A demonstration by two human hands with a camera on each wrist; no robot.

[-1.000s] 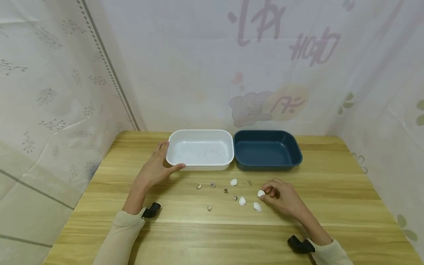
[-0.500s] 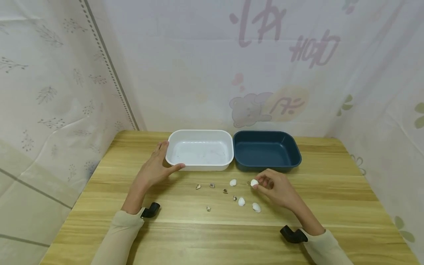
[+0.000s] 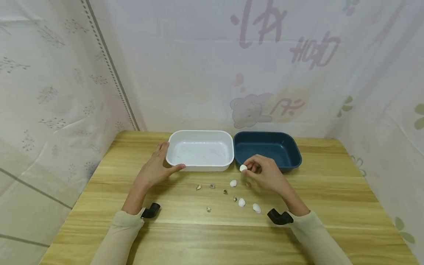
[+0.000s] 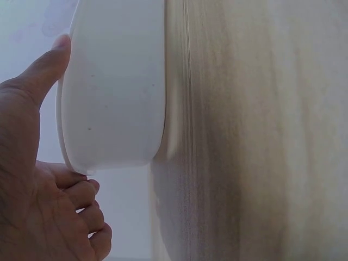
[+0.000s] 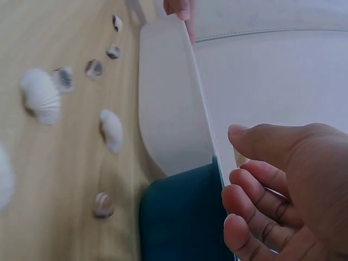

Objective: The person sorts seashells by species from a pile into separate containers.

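My right hand (image 3: 263, 175) pinches a white seashell (image 3: 243, 168) between thumb and fingers, in front of the left front corner of the dark blue basin (image 3: 294, 167). In the right wrist view the held shell is hidden behind the fingers. At the left end of the white basin (image 3: 200, 168), my left hand (image 3: 154, 167) holds the corner, thumb on the front rim and fingers along the left side. On the wooden table lie three white shells, one of them a ribbed shell (image 5: 42, 97), and several small brownish shells, among them a striped shell (image 5: 103, 205).
Both basins stand side by side at the back of the wooden table (image 3: 185, 235). A patterned cloth (image 3: 185, 73) hangs behind it and at both sides. Black curved pieces (image 3: 150, 210) sit at both wrists.
My right hand has carried the pinched white shell leftward and away from me, from the right of the loose shells to the blue basin's front. The left hand has stayed on the white basin.
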